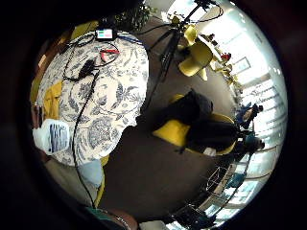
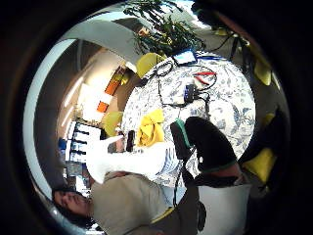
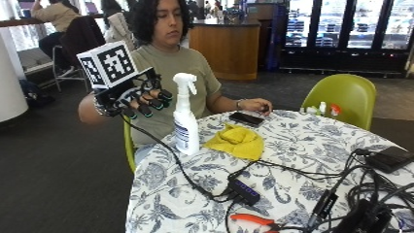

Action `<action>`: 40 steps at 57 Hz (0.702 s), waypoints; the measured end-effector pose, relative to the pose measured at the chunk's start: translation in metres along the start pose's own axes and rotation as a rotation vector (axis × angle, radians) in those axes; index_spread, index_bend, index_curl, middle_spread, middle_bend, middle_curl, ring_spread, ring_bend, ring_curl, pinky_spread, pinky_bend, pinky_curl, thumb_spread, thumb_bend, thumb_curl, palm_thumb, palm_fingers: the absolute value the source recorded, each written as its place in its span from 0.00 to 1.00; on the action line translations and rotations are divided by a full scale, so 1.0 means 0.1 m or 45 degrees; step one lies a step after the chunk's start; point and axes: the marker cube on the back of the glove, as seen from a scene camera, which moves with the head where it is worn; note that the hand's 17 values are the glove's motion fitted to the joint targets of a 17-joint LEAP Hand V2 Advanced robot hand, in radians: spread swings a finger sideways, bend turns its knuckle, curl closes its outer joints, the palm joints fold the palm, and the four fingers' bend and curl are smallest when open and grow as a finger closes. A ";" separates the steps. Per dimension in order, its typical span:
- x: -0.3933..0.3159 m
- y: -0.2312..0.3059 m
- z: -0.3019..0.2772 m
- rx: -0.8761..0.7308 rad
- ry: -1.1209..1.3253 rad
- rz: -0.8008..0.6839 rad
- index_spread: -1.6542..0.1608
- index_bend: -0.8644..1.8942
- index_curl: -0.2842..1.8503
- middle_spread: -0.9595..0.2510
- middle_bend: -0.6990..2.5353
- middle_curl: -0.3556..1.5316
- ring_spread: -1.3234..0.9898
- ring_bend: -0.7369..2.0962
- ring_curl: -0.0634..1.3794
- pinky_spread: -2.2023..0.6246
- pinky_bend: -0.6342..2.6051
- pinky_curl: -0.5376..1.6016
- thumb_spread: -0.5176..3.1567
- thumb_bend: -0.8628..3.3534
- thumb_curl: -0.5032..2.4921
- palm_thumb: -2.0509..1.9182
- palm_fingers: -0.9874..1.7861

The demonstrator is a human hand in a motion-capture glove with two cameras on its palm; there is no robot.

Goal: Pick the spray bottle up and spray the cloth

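Observation:
A white spray bottle (image 3: 185, 119) stands upright on the floral table (image 3: 291, 160), near its edge by the person. Just beside it on the table lies a crumpled yellow cloth (image 3: 238, 141). My gloved right hand (image 3: 139, 99) hangs in the air at the height of the bottle's neck, off the table's side. Its fingers are spread and relaxed, their tips a little short of the bottle, holding nothing. The palm views show the bottle (image 1: 53, 136) (image 2: 132, 159) at the table's edge with the cloth (image 1: 53, 98) (image 2: 150, 128) beside it, and a gloved finger (image 2: 210, 142) over the table.
A bare left hand (image 3: 255, 106) rests by a black phone (image 3: 246, 119) behind the cloth. Black cables, a USB hub (image 3: 244, 190) and orange-handled pliers (image 3: 255, 221) cover the near side. A green chair (image 3: 343, 97) stands at the far side.

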 end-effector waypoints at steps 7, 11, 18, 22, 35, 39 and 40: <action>-0.02 0.00 0.01 0.015 -0.013 -0.007 0.72 0.37 0.19 0.75 0.28 0.25 0.54 0.39 0.15 0.82 0.30 0.32 0.35 0.27 0.21 0.64 0.49; -0.06 0.05 -0.01 0.043 -0.018 -0.013 0.70 0.37 0.20 0.75 0.28 0.27 0.54 0.40 0.16 0.83 0.30 0.34 0.39 0.27 0.22 0.64 0.48; -0.13 0.16 -0.06 0.059 -0.037 -0.025 0.68 0.37 0.22 0.75 0.28 0.29 0.54 0.39 0.18 0.84 0.29 0.35 0.43 0.26 0.23 0.64 0.48; -0.18 0.24 -0.07 0.068 -0.052 -0.020 0.68 0.37 0.22 0.74 0.28 0.30 0.54 0.39 0.19 0.84 0.29 0.36 0.44 0.25 0.24 0.64 0.48; -0.49 0.60 0.01 0.098 -0.362 0.090 0.68 0.36 0.23 0.78 0.29 0.34 0.55 0.41 0.22 0.85 0.28 0.37 0.46 0.24 0.26 0.67 0.50; -0.60 0.76 0.08 0.020 -0.537 0.137 0.69 0.36 0.23 0.78 0.30 0.34 0.55 0.41 0.23 0.85 0.28 0.38 0.46 0.24 0.27 0.68 0.50; -0.62 0.79 0.12 0.017 -0.578 0.150 0.69 0.36 0.23 0.78 0.30 0.35 0.55 0.41 0.23 0.85 0.28 0.38 0.46 0.24 0.27 0.68 0.50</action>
